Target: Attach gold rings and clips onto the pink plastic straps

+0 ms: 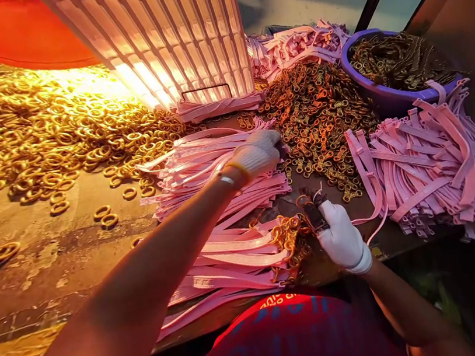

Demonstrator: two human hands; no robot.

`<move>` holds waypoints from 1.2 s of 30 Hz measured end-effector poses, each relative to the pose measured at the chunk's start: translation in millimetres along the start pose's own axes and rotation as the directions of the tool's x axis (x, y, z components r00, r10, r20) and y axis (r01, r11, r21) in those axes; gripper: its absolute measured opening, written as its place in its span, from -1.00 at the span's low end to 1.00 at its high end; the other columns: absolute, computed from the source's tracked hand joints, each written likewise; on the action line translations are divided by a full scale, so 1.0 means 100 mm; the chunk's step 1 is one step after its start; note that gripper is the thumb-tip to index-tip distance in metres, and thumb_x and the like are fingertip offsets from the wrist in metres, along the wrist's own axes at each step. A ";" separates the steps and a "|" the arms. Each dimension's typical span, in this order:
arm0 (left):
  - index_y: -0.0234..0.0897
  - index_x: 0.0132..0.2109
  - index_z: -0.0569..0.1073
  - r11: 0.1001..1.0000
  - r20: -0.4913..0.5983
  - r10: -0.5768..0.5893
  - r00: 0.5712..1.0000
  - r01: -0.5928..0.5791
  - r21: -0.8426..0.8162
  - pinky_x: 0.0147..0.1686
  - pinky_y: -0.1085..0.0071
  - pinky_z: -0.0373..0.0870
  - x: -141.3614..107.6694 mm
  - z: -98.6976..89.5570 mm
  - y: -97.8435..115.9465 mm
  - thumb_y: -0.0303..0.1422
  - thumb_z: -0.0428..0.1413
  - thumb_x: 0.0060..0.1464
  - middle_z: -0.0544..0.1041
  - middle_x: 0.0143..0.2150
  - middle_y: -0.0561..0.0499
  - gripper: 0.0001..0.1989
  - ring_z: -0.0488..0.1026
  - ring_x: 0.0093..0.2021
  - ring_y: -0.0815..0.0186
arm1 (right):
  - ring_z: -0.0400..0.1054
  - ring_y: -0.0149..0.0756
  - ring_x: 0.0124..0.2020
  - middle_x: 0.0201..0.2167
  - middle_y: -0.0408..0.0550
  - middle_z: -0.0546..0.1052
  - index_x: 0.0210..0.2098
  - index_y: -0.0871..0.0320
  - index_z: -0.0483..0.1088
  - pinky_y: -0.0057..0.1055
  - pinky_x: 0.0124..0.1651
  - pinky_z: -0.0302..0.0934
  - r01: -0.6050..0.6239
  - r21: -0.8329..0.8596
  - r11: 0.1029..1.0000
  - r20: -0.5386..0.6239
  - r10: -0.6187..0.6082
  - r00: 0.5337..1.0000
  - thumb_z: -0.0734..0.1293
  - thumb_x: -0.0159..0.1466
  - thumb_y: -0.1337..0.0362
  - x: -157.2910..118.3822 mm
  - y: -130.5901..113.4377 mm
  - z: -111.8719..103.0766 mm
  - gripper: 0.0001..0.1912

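My left hand [258, 152], in a pale knit glove with dark fingertips, reaches across a bundle of pink straps [212, 158]. Its fingers curl down at the right ends of these straps; what they grip is hidden. My right hand [341, 237], in a white glove with dark finger ends, is at the table's front edge. Those fingers are bent together, and whatever they hold is too dark to make out. Just left of it lie more pink straps [231, 261] with brass-coloured metal pieces [290, 238] at their right ends. Beyond both hands is a heap of small brass-coloured metal fittings [318, 125].
Gold-coloured rings [57, 126] spread over the left of the worn table [67, 255]. A ribbed translucent panel [182, 38] stands at the back beside an orange-red object [26, 31]. On the right are a purple basin [389, 99] of dark metal pieces and a pile of pink straps [435, 168].
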State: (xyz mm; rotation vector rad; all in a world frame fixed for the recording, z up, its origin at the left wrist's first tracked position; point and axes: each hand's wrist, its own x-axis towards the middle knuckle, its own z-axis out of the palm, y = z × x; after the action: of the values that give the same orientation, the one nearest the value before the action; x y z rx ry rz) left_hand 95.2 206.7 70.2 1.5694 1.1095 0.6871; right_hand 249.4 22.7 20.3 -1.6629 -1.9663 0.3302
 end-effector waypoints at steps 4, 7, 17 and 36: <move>-0.29 -0.33 0.46 0.962 0.187 -0.131 0.973 0.171 -0.214 -0.67 0.53 -0.05 -0.87 -0.19 -0.01 -0.28 0.23 0.08 0.33 -0.60 0.10 -0.84 0.09 -0.67 0.50 | 0.42 -0.05 -0.14 -0.15 0.07 0.56 0.07 0.08 0.44 -0.22 -0.05 0.33 0.138 0.008 0.990 0.032 -0.138 0.990 0.23 0.26 0.43 0.12 -0.21 -0.10 -0.59; -0.25 -0.37 0.37 0.919 0.151 -0.228 0.962 0.264 -0.294 -0.71 0.54 -0.08 -1.43 -0.21 -0.07 -0.16 0.19 0.16 0.23 -0.64 0.15 -0.72 0.05 -0.69 0.49 | 0.40 -0.08 -0.22 -0.21 0.06 0.55 0.01 0.10 0.46 -0.25 -0.14 0.30 0.214 -0.091 0.973 0.084 -0.207 0.975 0.24 0.25 0.44 0.18 -0.41 -0.07 -0.63; -0.26 -0.40 0.47 1.000 -0.012 -0.015 1.000 0.015 -0.014 -0.39 0.45 0.30 -2.02 -0.04 -0.52 -0.30 0.09 0.16 0.52 -0.44 0.00 -0.80 0.37 -0.44 0.34 | 0.16 -0.23 -0.50 -0.49 0.00 0.40 -0.25 0.20 0.40 -0.29 -0.49 -0.10 0.483 -0.558 0.675 0.134 -0.501 0.855 0.19 0.39 0.48 -0.05 -0.70 0.21 -0.82; -0.29 -0.41 0.49 1.000 0.007 -0.022 1.000 0.022 -0.009 -0.42 0.46 0.19 -2.14 -0.04 -0.74 -0.29 0.12 0.19 0.48 -0.50 0.05 -0.76 0.33 -0.48 0.37 | 0.38 -0.14 -0.44 -0.44 0.05 0.54 -0.09 0.26 0.47 -0.29 -0.39 0.14 0.558 -0.316 0.767 0.483 -0.376 0.791 0.26 0.18 0.46 0.00 -0.68 0.12 -0.69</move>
State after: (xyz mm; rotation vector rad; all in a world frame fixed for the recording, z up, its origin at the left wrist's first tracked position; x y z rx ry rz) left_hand -18.0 15.5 24.4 1.5492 1.1153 0.6707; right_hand 186.1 10.1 45.2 -1.3197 -2.8678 0.0047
